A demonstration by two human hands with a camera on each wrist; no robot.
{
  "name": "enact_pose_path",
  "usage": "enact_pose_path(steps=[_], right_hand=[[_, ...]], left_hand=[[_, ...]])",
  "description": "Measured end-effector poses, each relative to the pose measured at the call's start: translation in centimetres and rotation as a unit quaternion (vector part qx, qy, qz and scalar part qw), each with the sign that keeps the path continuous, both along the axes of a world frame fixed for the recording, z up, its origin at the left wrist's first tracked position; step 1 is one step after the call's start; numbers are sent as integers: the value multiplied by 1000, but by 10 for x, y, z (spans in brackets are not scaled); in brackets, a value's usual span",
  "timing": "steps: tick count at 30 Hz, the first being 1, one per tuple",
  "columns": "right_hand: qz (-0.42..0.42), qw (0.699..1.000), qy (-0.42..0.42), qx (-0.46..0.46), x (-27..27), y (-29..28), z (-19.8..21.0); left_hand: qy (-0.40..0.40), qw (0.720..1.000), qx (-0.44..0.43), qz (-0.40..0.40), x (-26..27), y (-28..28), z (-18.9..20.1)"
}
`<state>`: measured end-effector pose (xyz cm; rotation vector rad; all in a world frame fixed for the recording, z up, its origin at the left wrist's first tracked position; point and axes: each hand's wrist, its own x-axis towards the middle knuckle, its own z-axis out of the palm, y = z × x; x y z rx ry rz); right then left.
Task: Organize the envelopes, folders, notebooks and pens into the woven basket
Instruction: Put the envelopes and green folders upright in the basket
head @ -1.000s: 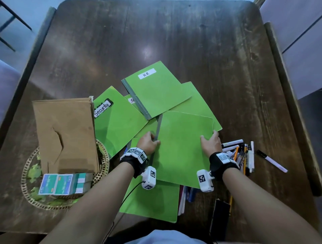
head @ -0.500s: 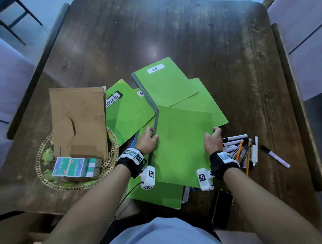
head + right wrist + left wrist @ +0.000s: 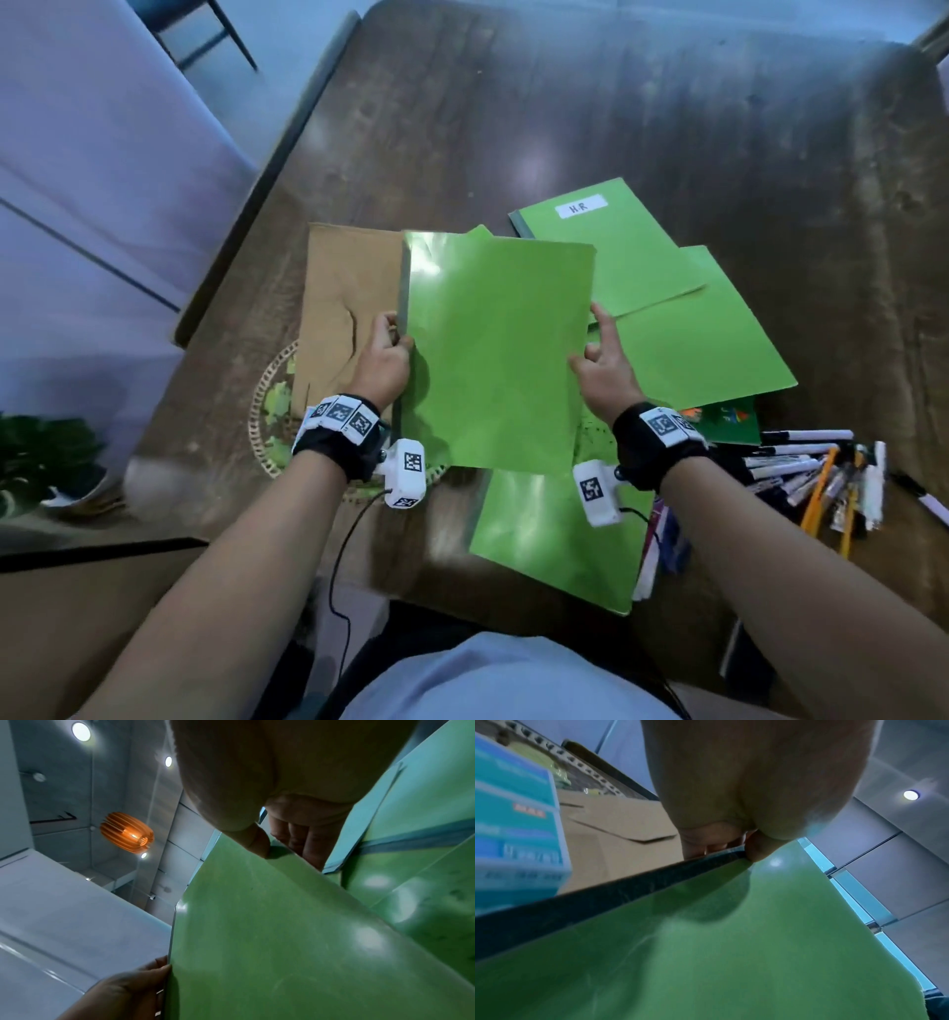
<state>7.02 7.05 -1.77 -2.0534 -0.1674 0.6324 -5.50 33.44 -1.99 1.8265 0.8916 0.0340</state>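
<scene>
Fingers [image 3: 706, 845] of left hand [image 3: 382, 360] curled round the dark spine edge of a green folder [image 3: 493, 354], thumb on the top face, the rest underneath: a pinch at the left edge. Left wrist view confirms it, thumb tip pressed at the spine, fingertips showing just behind it. Right hand [image 3: 608, 367] pinches the opposite edge, thumb on the face and fingers [image 3: 308, 841] behind; head view shows the index finger straight, pointing up along the edge, the others tucked under.

Folder held between both hands, clear of the table [image 3: 565, 113], face up and roughly level, its left part over the envelope [image 3: 349, 293] and the basket [image 3: 264, 406]. Envelope is brown, lying across the basket, far end reaching past the rim. Left wrist view shows a blue-green box [image 3: 513, 825] close by, just beside the envelope; whether it sits in the basket I cannot tell from that picture.

On the table right of the held folder: a folder labelled "H.R" [image 3: 611, 246] overlapping another green folder [image 3: 693, 344]. A third green folder [image 3: 554, 539] lies nearer the person, partly under the held one, with notebook edges [image 3: 660, 550] sticking out at its right side. Pens [image 3: 821, 478] in a loose heap further right, one marker [image 3: 924, 498] lying apart from the heap.
</scene>
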Motion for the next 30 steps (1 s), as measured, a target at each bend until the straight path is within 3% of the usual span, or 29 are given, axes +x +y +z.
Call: enact_pose_path(steps=[10,18,22,25,30], right_hand=[[-36,999,-15,-27,-35,122,7],[-58,998,-25,-24,-35,185,10],[-43,996,-3,-77,-42,202,-2],[-22,990,45,-135,-52,206,-22],[-28,984,20,-175,-56,210,-36]], left_hand=[[-6,999,24,27,-4,103,25],[-25,999,29,28,7,168,29],[56,998,37,-14,4,189,6],[156,981,95,-69,-6,195,-16],[174,966,172,-87,-11,201,-36]])
